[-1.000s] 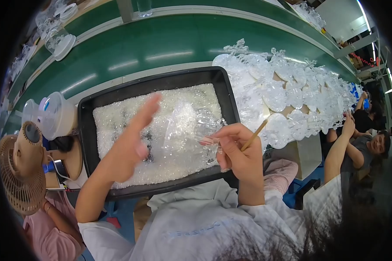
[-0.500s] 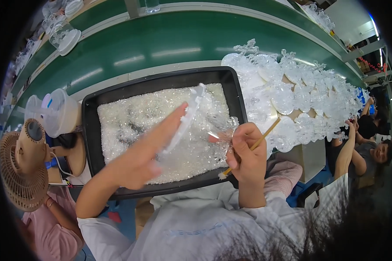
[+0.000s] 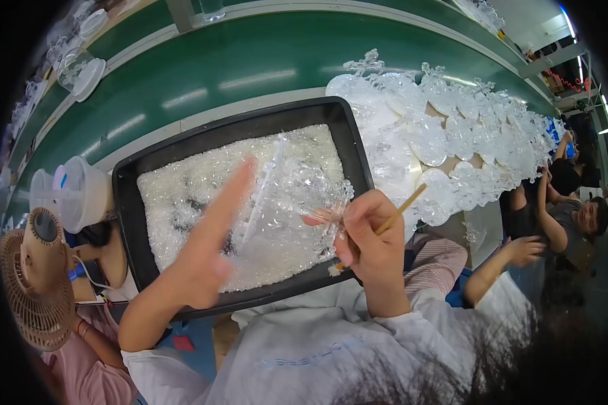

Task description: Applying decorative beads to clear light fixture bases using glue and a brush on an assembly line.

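Observation:
Pinched in my right hand [image 3: 375,239] is a clear plastic ornament [image 3: 311,185] with a thin white-edged base, tilted on its side above a black tray [image 3: 359,145]. The same hand keeps a slim wooden brush [image 3: 412,197] between its fingers, pale bristles pointing down. My left hand [image 3: 213,246], smeared by motion, is flat with fingers stretched beside the ornament's base; whether it touches the base I cannot tell. Loose sparkling clear-white flakes [image 3: 175,177] fill the tray below both hands.
Right of the tray stand many clear ornaments [image 3: 446,145] on round white bases. A beige fan [image 3: 46,270] and clear plastic tubs [image 3: 84,196] sit at the left. A green-backed bench [image 3: 250,64] runs behind. Co-workers [image 3: 554,223] sit at the right.
My left hand has shifted left and turned more upright. The ornament's base has turned more edge-on, still in my right hand. A co-worker's arm has come into view at the right.

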The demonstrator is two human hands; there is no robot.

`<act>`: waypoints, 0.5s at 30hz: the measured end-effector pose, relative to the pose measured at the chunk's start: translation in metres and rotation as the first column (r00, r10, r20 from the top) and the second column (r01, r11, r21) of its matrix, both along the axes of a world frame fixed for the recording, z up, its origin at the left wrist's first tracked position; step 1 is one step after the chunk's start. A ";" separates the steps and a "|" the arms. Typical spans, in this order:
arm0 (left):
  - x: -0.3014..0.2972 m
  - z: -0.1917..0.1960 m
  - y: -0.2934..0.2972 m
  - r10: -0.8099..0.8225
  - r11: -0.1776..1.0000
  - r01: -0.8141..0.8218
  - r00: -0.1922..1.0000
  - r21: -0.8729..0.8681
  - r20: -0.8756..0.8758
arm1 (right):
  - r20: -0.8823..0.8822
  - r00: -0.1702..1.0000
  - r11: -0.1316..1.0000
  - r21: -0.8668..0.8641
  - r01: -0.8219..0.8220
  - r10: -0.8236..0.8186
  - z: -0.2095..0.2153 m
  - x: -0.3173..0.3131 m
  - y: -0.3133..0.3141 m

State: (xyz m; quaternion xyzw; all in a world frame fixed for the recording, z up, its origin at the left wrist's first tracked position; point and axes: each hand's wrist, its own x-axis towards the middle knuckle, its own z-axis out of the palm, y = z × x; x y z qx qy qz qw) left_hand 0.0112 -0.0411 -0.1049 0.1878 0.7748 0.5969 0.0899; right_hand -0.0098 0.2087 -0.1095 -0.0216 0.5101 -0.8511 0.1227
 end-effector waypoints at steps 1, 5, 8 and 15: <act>-0.006 0.040 0.003 0.118 0.991 -0.124 0.987 -0.047 -0.108 | -0.014 1.000 1.000 -0.029 -0.007 0.006 -0.003 0.000 0.000; -0.005 0.013 0.008 -0.112 0.993 0.112 0.994 -0.037 0.012 | -0.079 0.997 0.996 -0.083 -0.020 0.013 -0.004 0.001 -0.003; -0.018 0.069 0.061 0.319 0.826 -0.479 0.833 0.298 0.453 | -0.058 0.998 0.996 -0.088 -0.023 0.018 -0.009 -0.001 0.000; -0.004 0.001 -0.004 -0.049 0.999 0.050 0.996 0.017 -0.081 | -0.022 0.999 0.998 -0.058 0.030 -0.031 -0.002 0.005 -0.003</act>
